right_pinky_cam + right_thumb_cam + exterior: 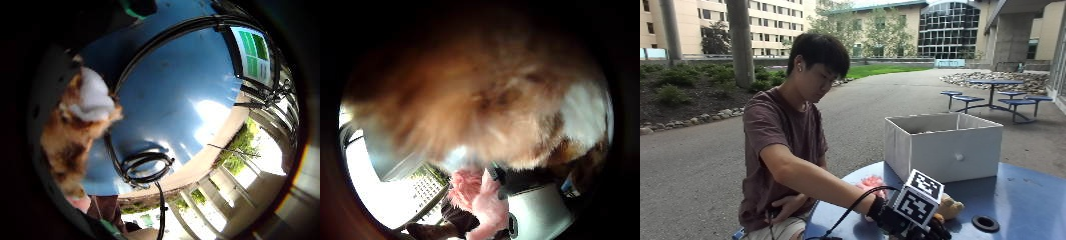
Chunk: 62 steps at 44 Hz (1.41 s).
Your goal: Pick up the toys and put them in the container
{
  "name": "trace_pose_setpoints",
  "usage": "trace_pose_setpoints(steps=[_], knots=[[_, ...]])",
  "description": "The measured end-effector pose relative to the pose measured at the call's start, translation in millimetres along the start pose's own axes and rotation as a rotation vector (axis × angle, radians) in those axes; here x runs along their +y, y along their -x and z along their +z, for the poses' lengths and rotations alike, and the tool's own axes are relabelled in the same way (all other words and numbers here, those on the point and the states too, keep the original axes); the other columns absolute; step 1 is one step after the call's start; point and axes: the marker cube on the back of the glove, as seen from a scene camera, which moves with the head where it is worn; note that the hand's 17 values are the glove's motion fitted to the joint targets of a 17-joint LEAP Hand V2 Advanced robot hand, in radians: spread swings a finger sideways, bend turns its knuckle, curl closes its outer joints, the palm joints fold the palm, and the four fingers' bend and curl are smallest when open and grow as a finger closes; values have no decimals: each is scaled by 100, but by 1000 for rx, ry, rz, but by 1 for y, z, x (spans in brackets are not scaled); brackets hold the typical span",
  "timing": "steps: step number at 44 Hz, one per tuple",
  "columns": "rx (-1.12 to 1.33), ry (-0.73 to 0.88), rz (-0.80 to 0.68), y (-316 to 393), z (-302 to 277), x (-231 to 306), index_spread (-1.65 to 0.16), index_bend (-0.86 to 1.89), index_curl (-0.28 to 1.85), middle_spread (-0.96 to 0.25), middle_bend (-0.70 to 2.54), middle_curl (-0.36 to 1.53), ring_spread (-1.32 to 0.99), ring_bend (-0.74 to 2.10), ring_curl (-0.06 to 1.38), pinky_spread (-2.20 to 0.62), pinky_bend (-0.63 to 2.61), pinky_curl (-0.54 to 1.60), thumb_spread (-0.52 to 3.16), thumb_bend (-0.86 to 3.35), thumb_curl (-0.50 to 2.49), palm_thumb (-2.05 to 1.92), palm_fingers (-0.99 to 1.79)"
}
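Outside view: outdoor paved plaza, buildings far behind, lawn and trees beyond, blue picnic table [993,92] far right. A person sits at a round blue worktop [1033,200] with a black hole [985,223] near its right side. White container [943,145] stands open on the far part of the worktop. Gloved right hand [923,227] is low at the near edge, on a tan plush toy [949,207] that lies on the worktop just in front of the container. Pink plush toy [871,182] lies left of the container, beside the forearm. Thumb side palm view: tan and white fur fills most of it, close to the palm. Cannot tell whether the fingers hold the toy. Bare hand rests in the lap.
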Motion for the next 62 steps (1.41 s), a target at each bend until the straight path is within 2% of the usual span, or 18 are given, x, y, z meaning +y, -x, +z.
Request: trace_pose_setpoints(steps=[3, 11, 13, 14, 16, 17, 24, 28, 29, 30, 34, 35, 37, 39, 51, 58, 62], knots=[[-5, -71, 4, 1, 6, 0, -13, 6, 5, -2, 33, 35, -14, 83, 28, -19, 106, 34, 149, 28, 35, 51, 43], [11, -203, 10, 6, 14, 0, -13, 16, 7, -15, 34, 38, -24, 98, 35, -35, 112, 37, 152, 37, 40, 67, 69], [16, -241, -8, 7, 15, 0, -13, 19, 8, -17, 42, 41, -27, 100, 36, -38, 108, 36, 152, 38, 40, 69, 82], [18, -259, -15, 7, 15, 0, -13, 24, 10, -19, 55, 45, -28, 101, 37, -40, 102, 34, 151, 38, 40, 71, 102], [17, -286, -29, 8, 14, 0, -14, 28, 11, -21, 54, 45, -30, 102, 36, -42, 98, 33, 150, 39, 41, 72, 109], [14, -294, -35, 8, 14, -1, -13, 32, 13, -22, 73, 52, -30, 107, 39, -42, 89, 31, 149, 39, 41, 73, 131], [15, -278, -57, 15, 5, -7, -9, 69, 27, -22, 100, 63, -29, 123, 48, -44, 80, 33, 147, 43, 44, 83, 154], [24, -230, -51, 21, -6, -10, -5, 90, 35, -21, 106, 65, -28, 128, 50, -44, 80, 34, 151, 49, 49, 91, 150], [27, -222, -50, 23, -11, -10, -4, 101, 39, -23, 83, 57, -27, 133, 52, -44, 85, 36, 155, 53, 50, 93, 141], [28, -218, -48, 24, -17, -10, -3, 99, 39, -22, 105, 66, -26, 130, 51, -44, 79, 34, 159, 55, 50, 94, 149], [-5, -232, -54, 33, -50, -4, -1, 106, 43, -22, 116, 67, -26, 135, 53, -43, 82, 37, 165, 66, 53, 100, 145], [-16, -241, -58, 36, -59, -1, -2, 108, 45, -23, 117, 68, -27, 136, 54, -43, 85, 38, 162, 67, 56, 103, 141], [-31, -265, -66, 43, -81, 6, -5, 107, 46, -25, 114, 69, -29, 135, 55, -43, 91, 40, 138, 49, 58, 88, 113], [-31, -293, -74, 51, -106, 16, -8, 106, 47, -25, 112, 70, -31, 136, 55, -43, 95, 42, 127, 38, 57, 75, 105], [-5, -484, -176, 123, -244, 82, -16, 106, 55, -28, 116, 79, -36, 139, 59, -41, 103, 48, 87, 20, 69, 62, 96], [-33, -529, -248, 207, -287, 110, -19, 106, 59, -29, 117, 83, -38, 141, 61, -41, 105, 49, 72, 17, 76, 62, 94], [24, -530, -380, 258, -289, 122, -20, 105, 61, -30, 117, 85, -38, 142, 62, -40, 107, 50, 66, 16, 79, 62, 92]])
